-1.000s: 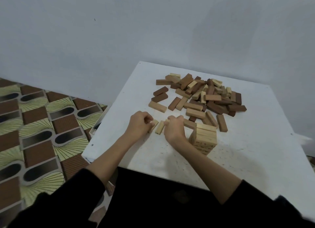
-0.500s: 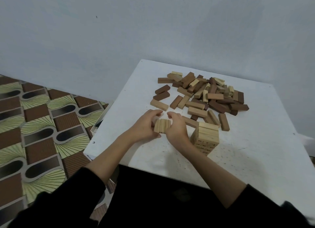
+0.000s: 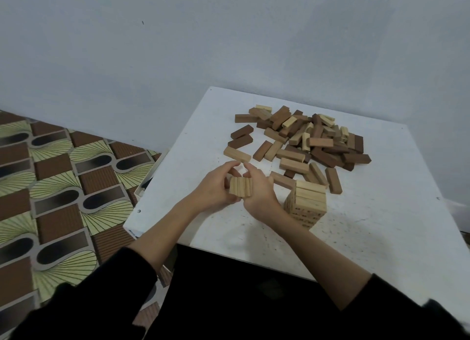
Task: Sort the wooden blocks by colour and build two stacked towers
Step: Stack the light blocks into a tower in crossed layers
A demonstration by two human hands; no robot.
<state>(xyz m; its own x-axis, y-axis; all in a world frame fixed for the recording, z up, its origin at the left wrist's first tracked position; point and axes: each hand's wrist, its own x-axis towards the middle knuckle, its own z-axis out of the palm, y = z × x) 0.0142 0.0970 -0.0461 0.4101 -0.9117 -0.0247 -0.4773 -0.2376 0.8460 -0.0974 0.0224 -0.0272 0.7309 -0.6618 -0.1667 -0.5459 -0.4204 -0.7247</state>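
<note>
A row of three light wooden blocks (image 3: pixel 240 186) is pressed together side by side between my two hands, just above the white table (image 3: pixel 376 217). My left hand (image 3: pixel 213 187) grips the row's left side, fingers curled over its far end. My right hand (image 3: pixel 259 187) grips the right side. Right of my right hand stands a low tower of light blocks (image 3: pixel 306 202), several layers high. Behind it lies a loose pile of mixed light and dark brown blocks (image 3: pixel 307 141).
A single light block (image 3: pixel 237 154) and two dark blocks (image 3: pixel 241 136) lie apart at the pile's left edge. The table's left edge drops to a patterned floor (image 3: pixel 58 187). A grey wall stands behind the table.
The light blocks lay apart on the table between my hands a second ago. Now both hands have gathered them into one tight row and lifted it slightly.
</note>
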